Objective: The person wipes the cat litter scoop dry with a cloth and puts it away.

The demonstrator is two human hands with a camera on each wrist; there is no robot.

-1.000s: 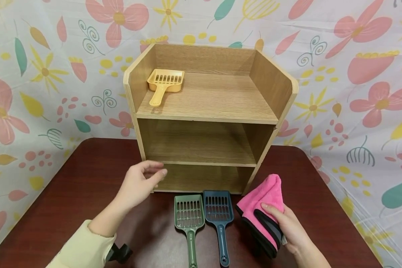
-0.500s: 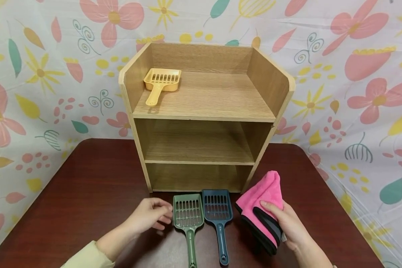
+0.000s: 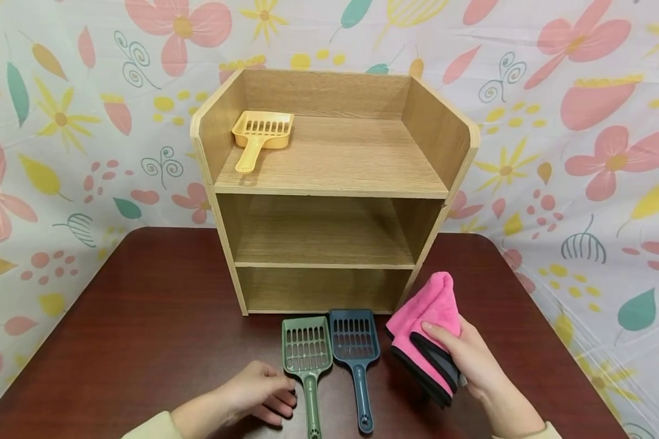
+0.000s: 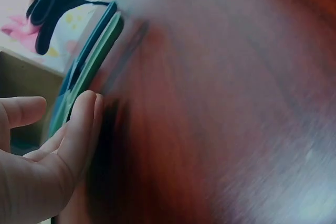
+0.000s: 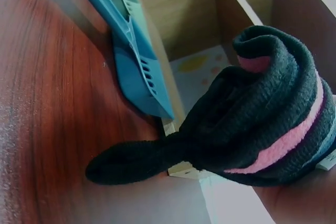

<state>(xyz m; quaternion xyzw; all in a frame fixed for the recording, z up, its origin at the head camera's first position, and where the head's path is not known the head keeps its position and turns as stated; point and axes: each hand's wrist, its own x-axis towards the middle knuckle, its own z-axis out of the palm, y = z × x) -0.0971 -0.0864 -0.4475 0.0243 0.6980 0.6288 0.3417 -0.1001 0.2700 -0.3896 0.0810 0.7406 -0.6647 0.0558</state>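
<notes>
My right hand (image 3: 475, 356) grips a folded pink cloth (image 3: 425, 329) with black edging, right of the scoops; the right wrist view shows the cloth (image 5: 262, 114) bunched, hiding most of the fingers. My left hand (image 3: 263, 390) is beside the handle of a green slotted litter scoop (image 3: 307, 347), fingers relaxed and parted from the thumb. In the left wrist view, that hand (image 4: 52, 150) has its fingertips right at the green scoop (image 4: 100, 51). A blue litter scoop (image 3: 357, 341) lies just right of the green one, both with handles toward me.
A wooden shelf unit (image 3: 329, 189) with a top deck and two lower compartments stands behind the scoops. On its top deck, at the left, rests a yellow litter scoop (image 3: 260, 134). The dark red table (image 3: 159, 305) meets a flower-patterned backdrop (image 3: 88, 122).
My left hand has come down from in front of the shelf's lower left side to beside the green scoop's handle. The right hand keeps holding the cloth nearly in place. The view has shifted slightly.
</notes>
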